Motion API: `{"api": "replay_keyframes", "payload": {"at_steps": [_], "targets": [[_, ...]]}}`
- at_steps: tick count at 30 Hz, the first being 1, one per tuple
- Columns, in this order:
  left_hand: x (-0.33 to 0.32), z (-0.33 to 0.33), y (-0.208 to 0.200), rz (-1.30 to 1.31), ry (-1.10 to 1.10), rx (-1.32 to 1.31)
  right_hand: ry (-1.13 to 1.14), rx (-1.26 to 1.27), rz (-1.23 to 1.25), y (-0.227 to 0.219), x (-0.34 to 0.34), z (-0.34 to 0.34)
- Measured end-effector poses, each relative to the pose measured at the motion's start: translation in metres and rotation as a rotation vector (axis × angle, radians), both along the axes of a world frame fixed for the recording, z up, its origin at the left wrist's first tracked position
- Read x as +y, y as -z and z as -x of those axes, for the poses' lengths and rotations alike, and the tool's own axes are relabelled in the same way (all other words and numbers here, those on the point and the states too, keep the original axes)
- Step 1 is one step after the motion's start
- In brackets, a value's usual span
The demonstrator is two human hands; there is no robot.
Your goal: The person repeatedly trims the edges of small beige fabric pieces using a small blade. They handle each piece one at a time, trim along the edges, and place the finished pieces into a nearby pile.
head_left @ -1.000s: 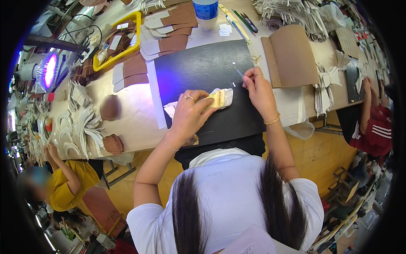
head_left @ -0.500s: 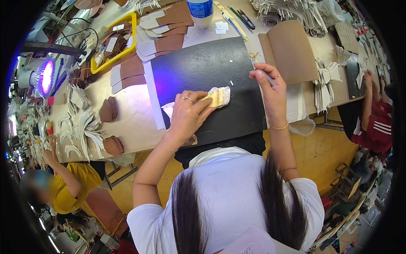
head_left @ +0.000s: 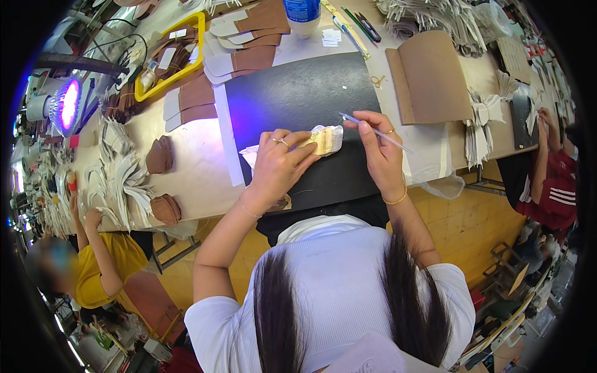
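My left hand [head_left: 280, 165] presses down on a small cream and yellow fabric piece [head_left: 326, 139] that lies on a black mat [head_left: 298, 99]. The fingers rest on the piece's left part, with white cloth showing under the palm. My right hand [head_left: 380, 152] pinches a thin silver pen-like tool [head_left: 373, 132]. The tool's tip points left and sits just above the right end of the fabric piece. Both forearms come up from below, past my white top and long dark hair.
Brown and white cut pieces [head_left: 242, 43] are stacked behind the mat, beside a yellow tray [head_left: 198, 37]. A brown card folder [head_left: 429, 78] lies right. A purple lamp [head_left: 65, 105] glows at left. Other people work at the left [head_left: 102, 261] and right [head_left: 553, 180].
My right hand has come down and left, bringing the tool's tip closer to the fabric piece. My left hand has stayed on the piece.
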State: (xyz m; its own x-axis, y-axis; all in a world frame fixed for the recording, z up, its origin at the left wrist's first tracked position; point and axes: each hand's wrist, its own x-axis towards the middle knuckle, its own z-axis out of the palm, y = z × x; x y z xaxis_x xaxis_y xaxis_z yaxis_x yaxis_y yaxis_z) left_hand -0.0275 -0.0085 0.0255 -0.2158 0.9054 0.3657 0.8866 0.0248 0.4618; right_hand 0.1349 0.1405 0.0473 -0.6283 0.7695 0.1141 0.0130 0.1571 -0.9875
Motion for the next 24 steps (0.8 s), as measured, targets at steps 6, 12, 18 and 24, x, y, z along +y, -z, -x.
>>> {"api": "replay_keyframes", "payload": {"at_steps": [6,12,18,24], "targets": [[0.000,-0.002,-0.001,0.016,-0.008,0.017,-0.125,-0.215,-0.274,0.006,-0.009,0.000],[0.000,-0.006,-0.006,0.043,-0.014,0.018,-0.134,-0.272,-0.519,0.009,-0.011,0.011],[-0.001,-0.007,-0.005,0.051,-0.009,0.039,-0.187,-0.285,-0.825,0.010,-0.018,0.013],[0.000,-0.003,0.000,0.029,0.002,0.025,-0.249,-0.173,-0.733,0.000,-0.027,-0.006]]}}
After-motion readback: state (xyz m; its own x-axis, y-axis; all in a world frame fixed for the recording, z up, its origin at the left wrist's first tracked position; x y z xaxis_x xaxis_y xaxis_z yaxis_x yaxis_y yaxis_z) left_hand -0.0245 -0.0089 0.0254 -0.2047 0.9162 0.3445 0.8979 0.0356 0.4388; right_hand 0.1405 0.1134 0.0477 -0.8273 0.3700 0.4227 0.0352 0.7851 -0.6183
